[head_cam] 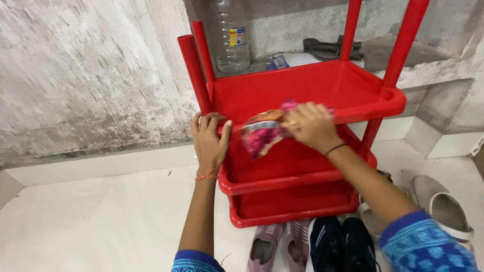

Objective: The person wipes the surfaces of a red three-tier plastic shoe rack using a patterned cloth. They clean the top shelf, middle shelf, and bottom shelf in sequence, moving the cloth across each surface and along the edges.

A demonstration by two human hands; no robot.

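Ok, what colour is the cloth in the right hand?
Mostly pink with orange and white patches; the cloth, bunched under the right hand, shows in the head view.

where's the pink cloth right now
In the head view the pink cloth is bunched in the right hand, pressed on the front edge of the red rack's top shelf, just right of the left hand gripping that edge.

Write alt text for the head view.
A person's right hand presses a pink patterned cloth on the front edge of a red plastic shelf rack while the left hand grips its corner. Shoes sit on the white floor below.
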